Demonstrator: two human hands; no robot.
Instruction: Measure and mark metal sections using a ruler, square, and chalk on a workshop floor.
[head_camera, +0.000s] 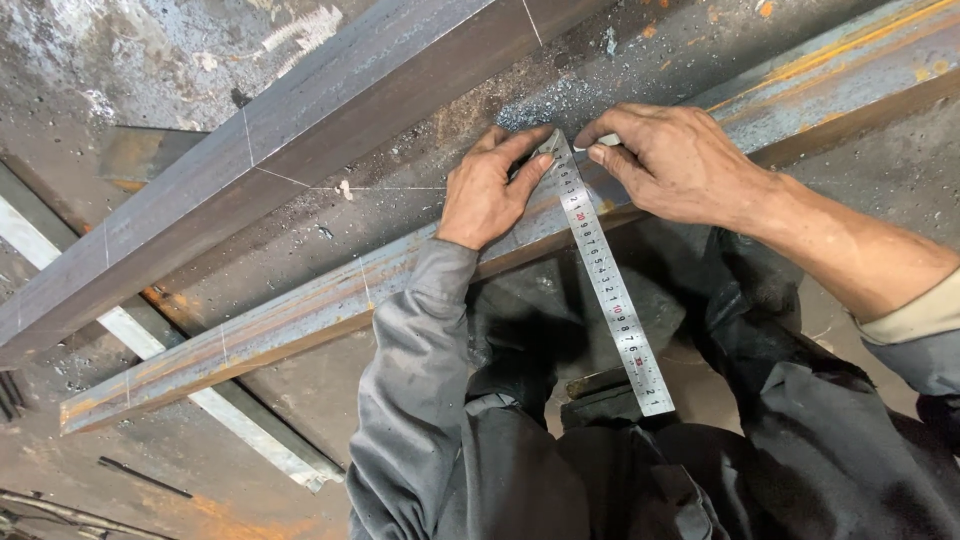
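My left hand (490, 190) presses the top end of a steel ruler (608, 290) flat onto a rusty steel bar (300, 315) that runs diagonally across the floor. The ruler lies across the bar and sticks out toward me over my knees. My right hand (675, 160) rests on the bar just right of the ruler, pinching a small white piece of chalk (607, 142) at the ruler's edge. A larger dark steel beam (280, 150) with white chalk lines lies parallel, farther away.
A pale flat metal strip (160, 350) crosses under the rusty bar at the left. Thin rods (145, 478) lie on the dirty concrete floor at the lower left. Metal filings are scattered between the two beams. My grey trousers fill the lower middle.
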